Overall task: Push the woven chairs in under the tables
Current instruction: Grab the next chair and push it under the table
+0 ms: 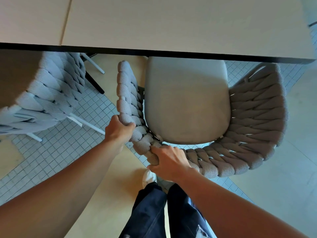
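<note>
A grey woven chair [253, 121] with a pale seat cushion [187, 100] stands in front of me, the front of its seat just under the edge of the beige table [171, 23]. My left hand [118, 129] grips the woven rim at the chair's left side. My right hand [169, 162] grips the rim at the near left of the backrest. A second, light blue-grey woven chair [48, 100] stands to the left, partly under the neighbouring table [30, 19].
The tabletops' dark edge [171, 53] runs across the view. The floor is small white tiles [51, 152] and smooth beige panels. My legs in dark trousers and a white shoe [149, 177] are right behind the chair. White and black chair legs show at left.
</note>
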### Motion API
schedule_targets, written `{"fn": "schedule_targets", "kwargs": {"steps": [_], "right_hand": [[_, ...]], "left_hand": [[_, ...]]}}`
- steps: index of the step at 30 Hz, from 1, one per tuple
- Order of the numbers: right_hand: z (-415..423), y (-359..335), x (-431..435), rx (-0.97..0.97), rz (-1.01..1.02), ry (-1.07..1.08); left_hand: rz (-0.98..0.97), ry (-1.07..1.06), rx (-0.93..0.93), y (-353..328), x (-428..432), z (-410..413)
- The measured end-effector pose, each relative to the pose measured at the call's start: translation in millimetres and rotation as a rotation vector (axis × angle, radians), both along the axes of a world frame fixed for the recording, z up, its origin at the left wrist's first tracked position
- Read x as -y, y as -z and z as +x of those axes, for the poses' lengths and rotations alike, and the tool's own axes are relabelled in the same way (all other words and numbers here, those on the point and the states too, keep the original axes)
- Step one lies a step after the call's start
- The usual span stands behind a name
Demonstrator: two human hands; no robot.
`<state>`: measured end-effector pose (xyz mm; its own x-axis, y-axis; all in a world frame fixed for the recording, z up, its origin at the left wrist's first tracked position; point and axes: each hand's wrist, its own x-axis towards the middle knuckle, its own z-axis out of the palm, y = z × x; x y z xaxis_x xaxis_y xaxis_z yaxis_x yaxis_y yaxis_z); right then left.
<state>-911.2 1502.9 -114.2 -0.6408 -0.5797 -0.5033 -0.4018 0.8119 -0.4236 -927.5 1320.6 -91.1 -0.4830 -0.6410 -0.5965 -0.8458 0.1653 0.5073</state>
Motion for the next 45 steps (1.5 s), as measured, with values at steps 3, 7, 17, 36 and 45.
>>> {"fn": "schedule_targets", "kwargs": {"steps": [3,7,17,36,45], "right_hand": [[1,-1,-3,0.033,-0.005,0.024],[-1,-6,-29,0.065,-0.004,0.016],[-18,-27,-175,-0.167,0.187,0.017],[-27,-3,-210,-0.352,0.088,0.014],[-55,-8,-187,-0.334,0.148,0.000]], "left_hand": [[-0.047,0.095,0.013,-10,0,5],[-0.294,0.274,-0.119,-22,-6,9],[0.034,0.786,-0.079,-28,-95,36],[-0.363,1.014,0.122,2,-148,47],[-0.358,0.968,0.082,6,-131,21]]}}
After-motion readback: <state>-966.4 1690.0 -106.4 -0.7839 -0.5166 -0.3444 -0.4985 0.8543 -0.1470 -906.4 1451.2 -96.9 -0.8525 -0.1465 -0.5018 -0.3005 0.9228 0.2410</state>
